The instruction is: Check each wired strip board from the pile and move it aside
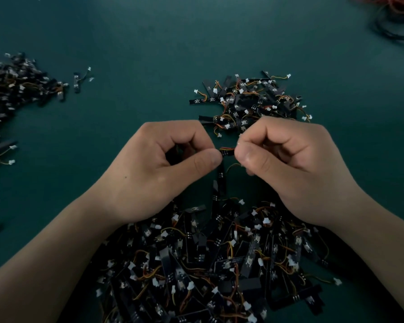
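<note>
A small black strip board [226, 152] with orange and yellow wires is held over the green table, between both hands. My left hand [163, 164] pinches its left end between thumb and curled forefinger. My right hand [287, 166] pinches the wired right end in the same way. Most of the board is hidden by my fingers. A large pile of wired strip boards [219, 264] with white connectors lies below my wrists, at the near edge. A smaller heap of boards [250, 101] lies just beyond my hands.
Another heap of strip boards [12, 89] spreads along the left edge, with a loose board [77, 81] beside it. A bundle of red and black wires [397, 17] sits in the far right corner. Green table surface [149, 54] stretches across the back.
</note>
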Tool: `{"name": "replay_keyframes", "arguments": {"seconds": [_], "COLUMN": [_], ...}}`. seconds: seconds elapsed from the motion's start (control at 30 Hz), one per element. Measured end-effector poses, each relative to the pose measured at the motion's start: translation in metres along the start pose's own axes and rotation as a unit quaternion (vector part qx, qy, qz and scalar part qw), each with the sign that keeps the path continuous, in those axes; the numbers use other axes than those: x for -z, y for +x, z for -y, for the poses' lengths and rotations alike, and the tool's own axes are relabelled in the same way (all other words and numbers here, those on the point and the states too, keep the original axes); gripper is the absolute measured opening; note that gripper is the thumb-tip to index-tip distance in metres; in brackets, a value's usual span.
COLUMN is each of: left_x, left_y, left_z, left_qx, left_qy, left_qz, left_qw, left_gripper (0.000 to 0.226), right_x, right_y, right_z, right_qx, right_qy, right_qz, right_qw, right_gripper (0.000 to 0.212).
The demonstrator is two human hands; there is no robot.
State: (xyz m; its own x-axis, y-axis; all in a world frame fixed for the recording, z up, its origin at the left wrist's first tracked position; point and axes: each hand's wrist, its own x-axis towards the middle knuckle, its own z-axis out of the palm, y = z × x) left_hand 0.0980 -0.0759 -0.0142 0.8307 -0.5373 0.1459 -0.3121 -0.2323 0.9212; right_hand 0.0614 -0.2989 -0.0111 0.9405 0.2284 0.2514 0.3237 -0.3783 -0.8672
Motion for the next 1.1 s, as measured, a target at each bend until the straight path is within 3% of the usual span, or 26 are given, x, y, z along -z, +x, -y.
{"name": "replay_keyframes", "arguments": {"seconds": [0.17,0.8,1.1], "left_x": [0.0006,-0.0002,-0.0025], "left_y": [-0.0006,0.0003,0.0000], "left_z": [-0.0017,-0.0032,-0.0016], "left_qx": [-0.009,-0.040,-0.064], "left_qy": [0.008,0.040,0.073], "left_qz": [0.019,-0.026,-0.057], "left_qw": [1.000,0.998,0.994], "left_gripper": [0.022,0.018,0.009], "right_x": [0.0003,-0.0011,-0.0011], "right_y": [-0.0006,0.0015,0.0017], "right_z": [-0.0008,-0.0030,-0.0038], "right_qx": [0.000,0.000,-0.026], "right_qy": [0.001,0.048,0.075], "right_qz": [0.010,0.003,0.010], "right_qw": [1.000,0.999,0.997], "right_gripper": [0.014,0.012,0.029]}}
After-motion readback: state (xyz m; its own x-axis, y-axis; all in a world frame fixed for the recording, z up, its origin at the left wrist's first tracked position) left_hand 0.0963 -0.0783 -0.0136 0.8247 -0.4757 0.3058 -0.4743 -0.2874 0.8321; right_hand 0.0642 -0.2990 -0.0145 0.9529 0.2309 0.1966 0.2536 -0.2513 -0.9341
